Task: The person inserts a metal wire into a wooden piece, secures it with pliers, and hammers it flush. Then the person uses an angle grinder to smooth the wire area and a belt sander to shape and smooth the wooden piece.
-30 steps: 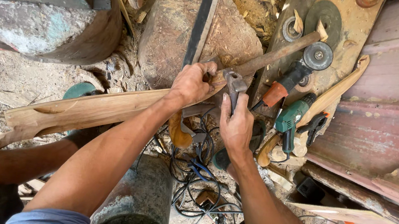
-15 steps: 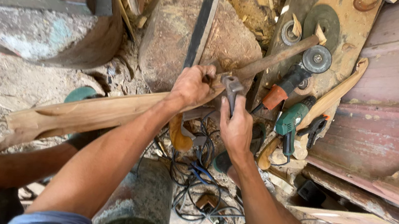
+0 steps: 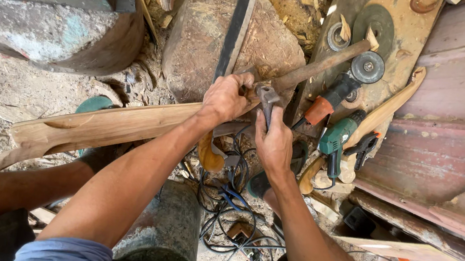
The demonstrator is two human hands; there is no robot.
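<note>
Here a large stone block (image 3: 218, 47) backs the work; across it lies a long carved wooden plank (image 3: 104, 127). The left hand (image 3: 225, 97) is clenched on the plank's end, pinning it. The right hand (image 3: 273, 144) is wrapped round a metal clamp (image 3: 267, 98), apparently mid-tightening; next calls for steady turning.

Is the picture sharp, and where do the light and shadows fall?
Head view: even daylight, no glare; left hand and right hand on the wooden plank look sharp; shadow beneath among the cables; edges bend slightly from the wide lens.
</note>
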